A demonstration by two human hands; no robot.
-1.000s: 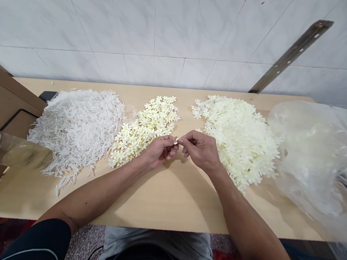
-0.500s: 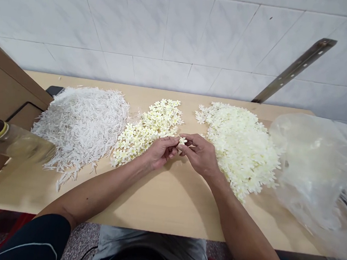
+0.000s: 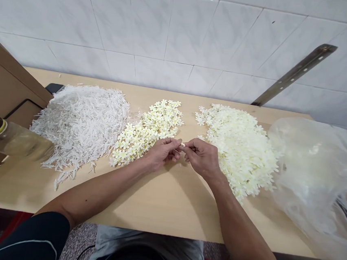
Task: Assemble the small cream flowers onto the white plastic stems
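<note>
My left hand (image 3: pixel 164 153) and my right hand (image 3: pixel 201 155) meet fingertip to fingertip above the table. Between their pinched fingers is a small cream flower (image 3: pixel 183 145), mostly covered by the fingertips. Behind my left hand spreads a pile of cream flowers with yellow centres (image 3: pixel 149 127). A larger pile of pale flowers (image 3: pixel 242 147) lies beside my right hand and forearm. Further left is a heap of thin white stems (image 3: pixel 83 123).
The wooden table (image 3: pixel 156 206) meets a tiled wall. At the left are a clear jar (image 3: pixel 26 142) with a dark and yellow lid and a cardboard box (image 3: pixel 2 85). A clear plastic bag (image 3: pixel 316 172) lies at the right; a metal bracket (image 3: pixel 295 74) is on the wall.
The flower, whose petals showed openly before, is now mostly hidden between my fingertips. My right hand has turned slightly and moved a little lower. The view has shifted slightly.
</note>
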